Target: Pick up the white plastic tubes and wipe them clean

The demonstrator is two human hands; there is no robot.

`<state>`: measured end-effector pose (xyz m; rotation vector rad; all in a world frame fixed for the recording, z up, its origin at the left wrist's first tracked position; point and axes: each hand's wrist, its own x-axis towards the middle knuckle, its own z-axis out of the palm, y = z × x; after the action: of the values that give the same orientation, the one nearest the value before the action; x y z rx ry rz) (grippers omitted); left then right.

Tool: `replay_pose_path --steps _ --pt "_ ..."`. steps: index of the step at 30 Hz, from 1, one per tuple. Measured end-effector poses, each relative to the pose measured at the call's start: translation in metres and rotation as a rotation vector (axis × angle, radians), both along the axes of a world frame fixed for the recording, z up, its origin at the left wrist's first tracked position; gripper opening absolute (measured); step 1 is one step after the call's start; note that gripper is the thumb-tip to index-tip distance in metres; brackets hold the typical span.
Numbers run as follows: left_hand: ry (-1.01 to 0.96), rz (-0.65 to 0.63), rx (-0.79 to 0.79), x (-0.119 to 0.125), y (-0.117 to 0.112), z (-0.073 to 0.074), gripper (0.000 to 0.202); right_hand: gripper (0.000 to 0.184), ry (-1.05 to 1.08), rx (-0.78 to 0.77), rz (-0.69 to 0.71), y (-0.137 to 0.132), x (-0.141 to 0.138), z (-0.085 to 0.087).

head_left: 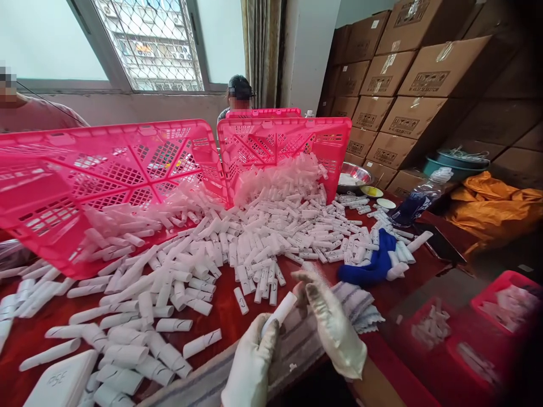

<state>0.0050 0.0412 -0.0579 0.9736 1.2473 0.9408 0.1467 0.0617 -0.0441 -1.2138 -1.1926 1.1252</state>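
Both of my hands wear pale gloves with dark, stained fingertips. My left hand (251, 356) is closed around a white plastic tube (282, 310), which slants up and to the right. Just right of the tube's far end is my right hand (333, 322), its fingers apart and nothing visible in them. A striped grey cloth (303, 351) lies beneath both hands at the table's front edge. Beyond them spreads a heap of similar white tubes (254, 240), some with dark curved marks. Longer white tubes (123, 347) lie to the left.
Two pink plastic baskets (275, 135) lie tipped toward me, spilling tubes. A blue cloth (371, 265), a bottle of dark liquid (418, 198) and a phone (439, 243) are at right. A white box-like device (63, 379) is front left. Cartons (403, 121) stack behind; two people sit opposite.
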Motion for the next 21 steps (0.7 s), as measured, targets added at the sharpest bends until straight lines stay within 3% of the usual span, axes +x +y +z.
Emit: replay_pose_path --steps 2,6,8,11,14,18,21 --pt "-0.012 0.044 0.018 -0.001 0.0 0.005 0.041 0.026 0.072 -0.031 -0.03 0.0 0.001 -0.007" --pt "-0.193 0.037 -0.077 -0.003 -0.002 0.014 0.04 0.024 0.072 -0.076 0.073 0.004 0.002 -0.01" --pt "-0.452 -0.079 -0.238 -0.006 -0.002 0.013 0.041 0.024 0.061 -0.051 0.118 0.006 0.004 -0.006" --pt "-0.833 -0.359 -0.522 -0.018 0.001 0.006 0.043 0.024 0.036 0.021 0.197 0.006 0.009 0.002" --pt "-0.974 -0.498 -0.635 -0.022 0.002 -0.002 0.04 0.021 0.005 0.054 0.24 0.001 0.013 0.004" --pt "-0.863 -0.347 -0.456 0.003 -0.005 0.0 0.043 0.023 0.001 0.094 0.21 -0.009 0.008 -0.001" --pt "-0.508 -0.264 -0.181 0.025 -0.009 0.007 0.047 0.024 0.064 0.02 0.084 -0.021 0.009 -0.004"
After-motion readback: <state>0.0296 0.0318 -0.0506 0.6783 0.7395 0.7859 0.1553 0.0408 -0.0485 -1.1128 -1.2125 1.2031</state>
